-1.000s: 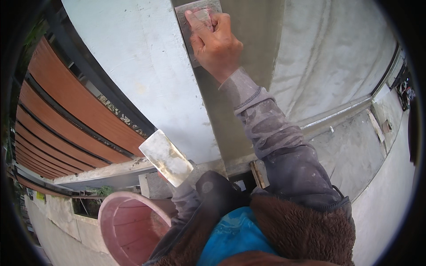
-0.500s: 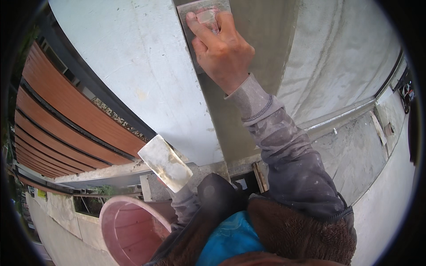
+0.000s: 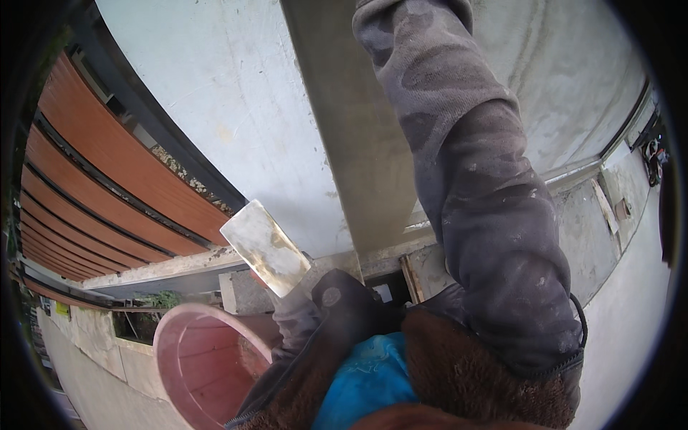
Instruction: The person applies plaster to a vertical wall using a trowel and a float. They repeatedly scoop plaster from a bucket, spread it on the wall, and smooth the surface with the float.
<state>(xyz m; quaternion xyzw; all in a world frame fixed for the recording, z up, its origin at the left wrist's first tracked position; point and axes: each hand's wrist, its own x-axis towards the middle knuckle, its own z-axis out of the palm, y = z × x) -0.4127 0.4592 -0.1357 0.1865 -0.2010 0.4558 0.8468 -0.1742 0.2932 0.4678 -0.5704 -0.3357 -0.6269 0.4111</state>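
Note:
My left hand [image 3: 259, 279] holds a pale rectangular board [image 3: 265, 246] with yellowish wet smears on its face; the board hides most of the fingers. My right arm [image 3: 473, 179], in a dusty grey sleeve, reaches up out of the top edge, so that hand and whatever it holds are hidden. Behind the arm is a vertical strip of grey-green damp plaster [image 3: 347, 143] beside a white-painted column [image 3: 215, 86], with a lighter grey wall [image 3: 566, 86] to the right.
A large pink tub [image 3: 190, 358] stands at lower left. An orange slatted fence [image 3: 100, 158] is on the left. A concrete ledge [image 3: 588, 229] with a loose wooden strip [image 3: 604, 206] and a dark opening [image 3: 387, 290] lie below the wall. Pale pavement runs along both sides.
My right hand and its flat trowel have moved upward along the plaster out of the picture, leaving only the arm. My left hand and board have shifted slightly up.

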